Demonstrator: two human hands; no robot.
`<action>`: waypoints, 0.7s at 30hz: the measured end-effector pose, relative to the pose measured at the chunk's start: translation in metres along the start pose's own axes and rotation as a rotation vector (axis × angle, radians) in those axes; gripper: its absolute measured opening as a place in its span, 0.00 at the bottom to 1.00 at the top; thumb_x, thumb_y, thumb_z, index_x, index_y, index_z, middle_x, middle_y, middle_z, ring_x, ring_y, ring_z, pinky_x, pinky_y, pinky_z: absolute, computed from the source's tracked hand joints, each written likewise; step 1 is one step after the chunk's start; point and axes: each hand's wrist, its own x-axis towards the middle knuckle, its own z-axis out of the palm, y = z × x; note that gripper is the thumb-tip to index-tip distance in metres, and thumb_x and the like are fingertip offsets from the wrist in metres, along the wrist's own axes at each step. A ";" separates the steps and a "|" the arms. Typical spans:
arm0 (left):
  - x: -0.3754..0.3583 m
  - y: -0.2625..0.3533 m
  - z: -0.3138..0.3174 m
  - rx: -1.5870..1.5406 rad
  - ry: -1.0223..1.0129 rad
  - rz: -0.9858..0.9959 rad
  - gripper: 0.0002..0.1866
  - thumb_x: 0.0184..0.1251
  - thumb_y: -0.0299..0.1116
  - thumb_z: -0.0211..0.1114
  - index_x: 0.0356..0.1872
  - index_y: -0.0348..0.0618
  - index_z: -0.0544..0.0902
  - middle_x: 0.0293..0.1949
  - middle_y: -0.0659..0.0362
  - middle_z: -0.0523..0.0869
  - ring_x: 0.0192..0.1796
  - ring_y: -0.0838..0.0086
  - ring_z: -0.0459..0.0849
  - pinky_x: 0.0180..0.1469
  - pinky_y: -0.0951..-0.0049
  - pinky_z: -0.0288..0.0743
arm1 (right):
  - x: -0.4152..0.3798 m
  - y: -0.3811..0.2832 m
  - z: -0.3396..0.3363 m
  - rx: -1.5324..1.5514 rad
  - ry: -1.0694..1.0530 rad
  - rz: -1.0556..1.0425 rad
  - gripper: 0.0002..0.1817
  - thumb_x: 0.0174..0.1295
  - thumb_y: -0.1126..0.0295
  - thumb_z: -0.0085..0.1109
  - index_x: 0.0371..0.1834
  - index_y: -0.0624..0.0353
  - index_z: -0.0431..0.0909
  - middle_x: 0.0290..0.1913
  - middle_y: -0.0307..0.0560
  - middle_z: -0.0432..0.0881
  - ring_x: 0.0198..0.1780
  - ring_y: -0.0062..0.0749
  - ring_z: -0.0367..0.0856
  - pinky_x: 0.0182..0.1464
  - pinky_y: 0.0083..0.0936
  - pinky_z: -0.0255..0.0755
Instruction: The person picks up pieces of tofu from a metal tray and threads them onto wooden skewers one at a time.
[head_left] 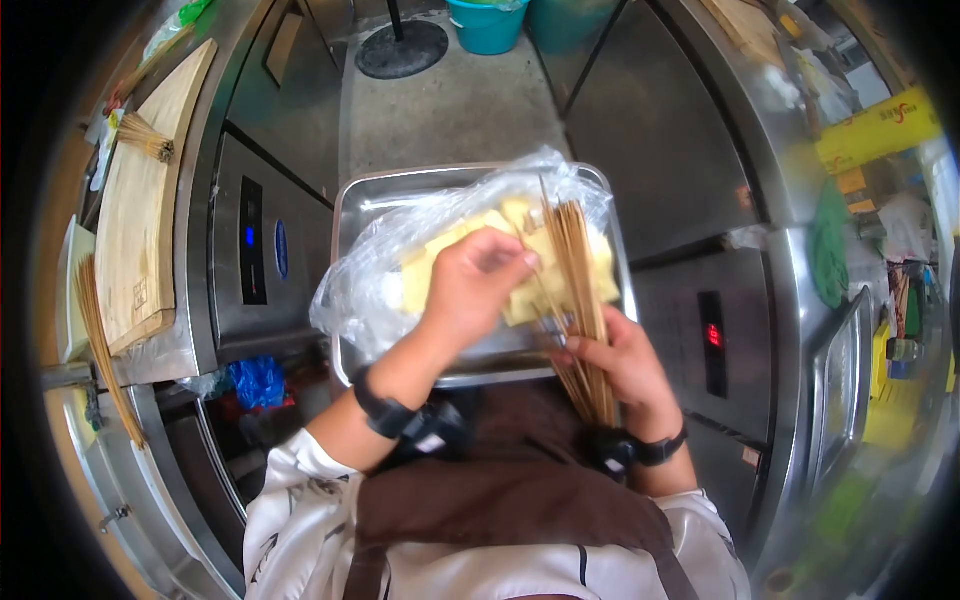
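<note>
My right hand [625, 362] is wrapped round a thick bundle of bamboo skewers [580, 270], which stands slanted with its tips pointing away from me. My left hand [472, 285] is closed in a pinch on a thin bamboo skewer just left of the bundle; its lower part is blurred near my right thumb. Beneath both hands is a metal tray [465, 380]. Pale yellow flat pieces [455, 238] lie in it on crumpled clear plastic [375, 270], partly hidden by my left hand and the skewers.
Steel cabinets with displays flank me on the left [232, 230] and right [690, 330]. On the left counter a wooden board [150, 210] carries a small skewer bundle [145, 137]; longer skewers [97, 340] lean nearby. A teal bucket [488, 28] and a round black base [402, 50] stand on the floor ahead.
</note>
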 end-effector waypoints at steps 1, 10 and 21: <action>0.000 0.001 -0.003 -0.009 -0.030 -0.004 0.04 0.64 0.26 0.64 0.36 0.36 0.79 0.33 0.61 0.83 0.36 0.82 0.80 0.41 0.80 0.75 | 0.001 -0.001 0.000 -0.005 -0.002 -0.004 0.12 0.59 0.82 0.57 0.46 0.66 0.73 0.32 0.41 0.79 0.32 0.22 0.77 0.36 0.20 0.72; -0.008 0.006 -0.081 0.972 -0.134 0.419 0.17 0.48 0.21 0.66 0.43 0.41 0.80 0.44 0.56 0.79 0.52 0.58 0.76 0.56 0.65 0.70 | 0.001 0.001 -0.008 -0.036 0.116 -0.017 0.09 0.57 0.82 0.58 0.41 0.65 0.73 0.30 0.40 0.77 0.30 0.23 0.76 0.35 0.21 0.72; -0.005 0.004 -0.096 0.979 -0.374 0.568 0.13 0.44 0.20 0.69 0.34 0.41 0.81 0.44 0.58 0.79 0.52 0.60 0.76 0.55 0.64 0.71 | 0.004 0.002 0.000 -0.081 0.086 -0.019 0.08 0.58 0.82 0.58 0.39 0.65 0.73 0.30 0.40 0.76 0.30 0.24 0.77 0.35 0.21 0.73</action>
